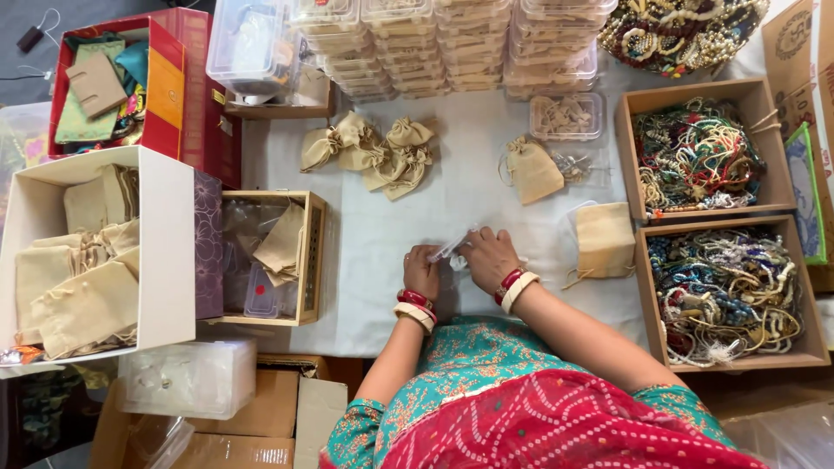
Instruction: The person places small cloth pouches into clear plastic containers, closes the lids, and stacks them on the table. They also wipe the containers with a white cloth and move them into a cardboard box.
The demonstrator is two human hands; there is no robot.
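Clear plastic sleeve [451,247] pinched between left hand [422,271] and right hand [489,257] fingers

We see a thin, clear, glossy plastic sleeve [452,246] in our hands, over a smooth matt cloth table cover [391,226]. The pouches [382,152] look like coarse matt beige cloth, the bead boxes [627,156] plain cardboard, the stacked containers [452,43] shiny clear plastic.

small clear item [452,246] between hands blurred, bead heap [682,30] cut off
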